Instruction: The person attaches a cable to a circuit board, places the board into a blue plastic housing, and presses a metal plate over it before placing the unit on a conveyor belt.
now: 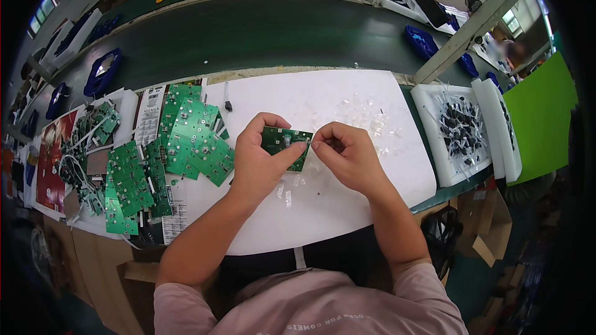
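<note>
A green circuit board [273, 139] is held over the white work sheet [329, 217], gripped by my left hand [257, 158] with the thumb lying across its face. At the board's right edge, my right hand [352, 156] is closed in a pinch. Whatever sits between those fingertips is too small to make out. Small clear plastic pieces [372, 115] are scattered on the sheet beyond my right hand, and a few clear strips [287, 197] lie just below the board. To the left of my left hand, several loose green boards [191, 130] overlap in a pile.
Further left are more boards with tangled white cables [81, 161]. A white foam tray [428, 142] of black parts in clear wrapping stands at the right, beside a bright green panel [540, 118]. Across the back runs a dark green conveyor belt [261, 31] with blue trays [102, 73] near its ends.
</note>
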The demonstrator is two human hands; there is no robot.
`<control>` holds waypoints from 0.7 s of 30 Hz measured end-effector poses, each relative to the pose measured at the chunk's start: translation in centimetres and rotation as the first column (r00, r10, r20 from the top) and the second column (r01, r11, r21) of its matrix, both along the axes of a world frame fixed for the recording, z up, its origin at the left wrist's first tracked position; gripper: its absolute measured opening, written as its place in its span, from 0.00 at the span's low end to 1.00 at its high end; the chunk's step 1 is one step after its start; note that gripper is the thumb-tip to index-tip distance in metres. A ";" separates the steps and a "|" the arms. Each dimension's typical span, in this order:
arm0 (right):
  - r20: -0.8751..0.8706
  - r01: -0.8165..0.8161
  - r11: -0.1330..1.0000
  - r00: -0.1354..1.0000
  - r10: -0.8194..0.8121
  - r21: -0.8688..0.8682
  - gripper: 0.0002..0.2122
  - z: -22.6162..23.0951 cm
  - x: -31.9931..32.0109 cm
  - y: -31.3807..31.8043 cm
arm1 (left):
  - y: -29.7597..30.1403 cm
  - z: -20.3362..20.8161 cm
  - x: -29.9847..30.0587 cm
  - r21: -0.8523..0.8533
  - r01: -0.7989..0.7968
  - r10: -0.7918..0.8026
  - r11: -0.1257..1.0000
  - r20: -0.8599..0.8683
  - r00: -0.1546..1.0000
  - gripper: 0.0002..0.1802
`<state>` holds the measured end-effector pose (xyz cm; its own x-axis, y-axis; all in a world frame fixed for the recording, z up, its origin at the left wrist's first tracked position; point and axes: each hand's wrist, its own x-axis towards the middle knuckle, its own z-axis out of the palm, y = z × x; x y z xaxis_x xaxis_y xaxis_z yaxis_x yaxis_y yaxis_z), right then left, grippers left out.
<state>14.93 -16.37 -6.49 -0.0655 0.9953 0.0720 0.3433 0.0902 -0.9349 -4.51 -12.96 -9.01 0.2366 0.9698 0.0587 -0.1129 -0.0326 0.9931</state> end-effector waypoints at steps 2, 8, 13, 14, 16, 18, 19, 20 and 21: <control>0.001 0.001 1.000 1.000 -0.001 -0.001 0.04 -0.2 0.0 0.0 | 0.0 -0.1 0.0 0.018 -0.013 0.013 1.000 -0.026 1.000 0.19; 0.065 -0.024 0.892 0.998 -0.006 0.451 0.04 -0.4 0.0 0.4 | 0.2 1.1 -0.1 -0.267 0.077 -0.019 0.961 0.213 0.977 0.18; 0.166 -0.055 0.845 0.985 -0.040 0.531 0.06 -0.6 0.2 0.5 | 0.1 1.2 -0.1 -0.276 0.096 -0.024 0.956 0.252 0.967 0.18; 0.167 -0.055 0.846 0.985 -0.040 0.531 0.06 -0.6 0.2 0.4 | 0.0 1.2 -0.1 -0.278 0.098 -0.027 0.956 0.247 0.969 0.18; 0.214 -0.075 0.835 0.975 -0.053 0.545 0.07 -0.5 0.2 0.3 | 0.0 1.3 -0.1 -0.276 0.102 -0.031 0.956 0.249 0.968 0.18; 0.221 -0.080 0.830 0.974 -0.053 0.552 0.07 -0.7 0.1 0.3 | -0.1 1.3 -0.1 -0.277 0.102 -0.032 0.955 0.245 0.969 0.18; 0.228 -0.086 0.824 0.972 -0.054 0.560 0.06 -0.8 0.1 0.3 | -0.1 1.2 -0.1 -0.261 0.094 -0.034 0.961 0.223 0.974 0.18; 0.229 -0.086 0.824 0.972 -0.054 0.559 0.06 -0.8 0.1 0.3 | -0.1 1.1 -0.1 -0.244 0.087 -0.037 0.966 0.202 0.979 0.18; 0.240 -0.093 0.825 0.969 -0.053 0.558 0.06 -0.8 0.1 0.3 | -0.2 1.1 -0.1 -0.245 0.087 -0.037 0.966 0.202 0.979 0.18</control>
<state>14.98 -16.10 -7.34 -0.1722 0.7836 0.5969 0.5368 0.5827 -0.6101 -4.62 -13.11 -7.91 0.3047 0.9430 -0.1338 -0.2985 0.2280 0.9268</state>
